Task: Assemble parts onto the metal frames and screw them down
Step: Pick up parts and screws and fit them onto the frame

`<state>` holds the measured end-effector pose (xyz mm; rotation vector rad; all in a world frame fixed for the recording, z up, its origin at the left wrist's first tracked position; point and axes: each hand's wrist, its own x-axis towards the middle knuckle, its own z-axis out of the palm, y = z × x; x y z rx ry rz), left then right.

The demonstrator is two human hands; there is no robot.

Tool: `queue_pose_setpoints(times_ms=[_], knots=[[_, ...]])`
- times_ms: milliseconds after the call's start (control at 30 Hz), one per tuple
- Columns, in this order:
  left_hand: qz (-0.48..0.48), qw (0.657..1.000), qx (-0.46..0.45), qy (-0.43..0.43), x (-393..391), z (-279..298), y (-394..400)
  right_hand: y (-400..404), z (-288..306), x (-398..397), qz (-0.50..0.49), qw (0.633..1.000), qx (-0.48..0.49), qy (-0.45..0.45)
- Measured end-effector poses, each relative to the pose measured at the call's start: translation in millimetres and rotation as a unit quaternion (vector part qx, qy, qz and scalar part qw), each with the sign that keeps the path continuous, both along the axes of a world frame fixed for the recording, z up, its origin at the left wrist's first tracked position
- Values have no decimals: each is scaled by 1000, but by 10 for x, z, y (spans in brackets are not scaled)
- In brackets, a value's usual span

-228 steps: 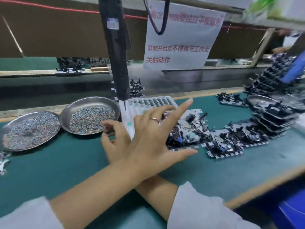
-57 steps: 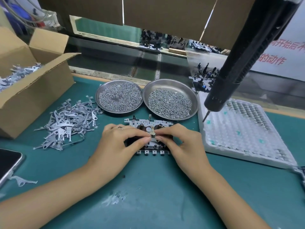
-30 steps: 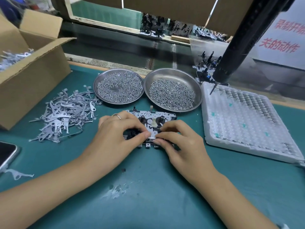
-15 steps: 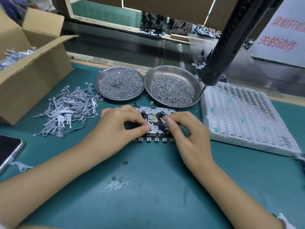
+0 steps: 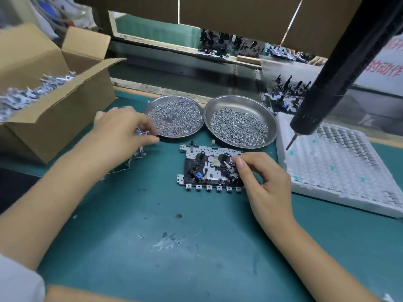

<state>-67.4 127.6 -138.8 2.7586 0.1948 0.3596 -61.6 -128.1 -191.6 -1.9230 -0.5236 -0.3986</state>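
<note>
A metal frame point(image 5: 209, 168) with black parts and a small blue piece lies flat on the green mat, just in front of the two screw dishes. My right hand point(image 5: 265, 182) rests on the frame's right end, thumb and forefinger pinching a small silver lever part point(image 5: 227, 166) against it. My left hand point(image 5: 122, 131) is off to the left over the pile of loose metal lever parts point(image 5: 137, 153), fingers curled; motion blur hides whether it holds one.
Two steel dishes of screws point(image 5: 174, 118) point(image 5: 238, 125) sit behind the frame. A hanging black electric screwdriver point(image 5: 322, 88) points down over a white foam tray point(image 5: 340, 168) at right. An open cardboard box point(image 5: 56, 99) of lever parts stands at left. Finished assemblies lie beyond.
My left hand has left the frame and swung left to the pile of lever parts. My right hand stays on the frame's right end with the small part.
</note>
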Motion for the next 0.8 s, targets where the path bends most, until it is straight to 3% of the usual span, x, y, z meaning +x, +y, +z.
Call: queue_pose_setpoints(times_ms=[200, 667, 800], knots=[[36, 994, 49, 94, 55, -84, 54, 7, 5, -3, 3, 1000, -4, -8], [72, 985, 92, 126, 126, -209, 2, -152, 115, 124, -58, 997, 24, -43], [76, 983, 104, 129, 135, -211, 22, -171, 157, 256, -79, 994, -51, -50]])
